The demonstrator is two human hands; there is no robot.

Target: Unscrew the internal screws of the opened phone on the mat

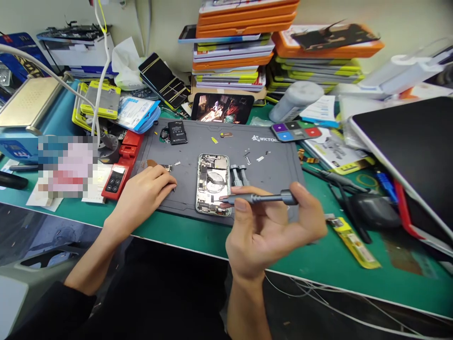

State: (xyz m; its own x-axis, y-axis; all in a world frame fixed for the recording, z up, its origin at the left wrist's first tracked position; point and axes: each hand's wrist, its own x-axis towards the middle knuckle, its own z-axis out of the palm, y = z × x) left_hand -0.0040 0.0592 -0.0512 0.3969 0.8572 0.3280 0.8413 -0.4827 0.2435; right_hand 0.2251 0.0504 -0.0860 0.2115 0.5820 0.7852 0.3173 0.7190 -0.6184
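In my right hand (272,231) is a slim grey screwdriver (262,197), held almost level. Thumb and fingers grip its shaft, while a fingertip presses on its cap. Its tip points left, over the lower right part of an opened smartphone (214,184) whose inner parts are exposed. My left hand (150,189) rests on the left of the grey work mat (184,198), its fingers curled and pressed together. A tiny dark piece shows at those fingertips, too small to name. Two more screwdrivers (239,174) stand beside the phone's right edge.
A phone battery (177,132) and small loose parts lie on the mat. Behind it, a propped phone (222,108) plays video beside stacked orange boxes (244,23). A red device (116,179) stands at the left; a black mouse (375,210) and a laptop-like panel (410,151) occupy the right.
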